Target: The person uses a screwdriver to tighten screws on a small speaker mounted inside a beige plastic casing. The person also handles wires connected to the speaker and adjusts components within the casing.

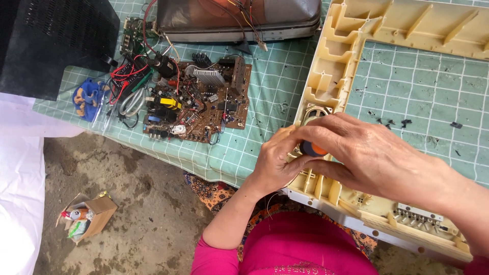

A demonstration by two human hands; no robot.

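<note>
**Both hands closed over an orange-handled tool at the corner of a cream plastic frame**

The right hand [372, 153] lay across the lower left corner of the cream plastic frame [336, 61], its fingers curled down and wrapped around an orange-and-black tool handle [311, 148]. Only a small part of that handle showed, between the fingers of the two hands; its tip was hidden, so what it touched could not be told. The left hand [275, 160] came up from below and pressed against the same handle from the left, fingers bent and close together, touching the right hand. Just above the knuckles, a round speaker [315, 111] sat in the frame, partly covered.

One frame lay on the green checked mat [265, 91], open side up, with a row of small buttons near its bottom right edge. One brown circuit board [198, 102] rested on the mat well to the left of the hands, with red and white wires bunched at its left end. One blue cloth [85, 99] lay beside those wires. One dark screen tube [239, 18] stood at the top edge, and one black housing [56, 43] at the top left. One small cardboard box [89, 216] lay on the dirt floor below.
</note>
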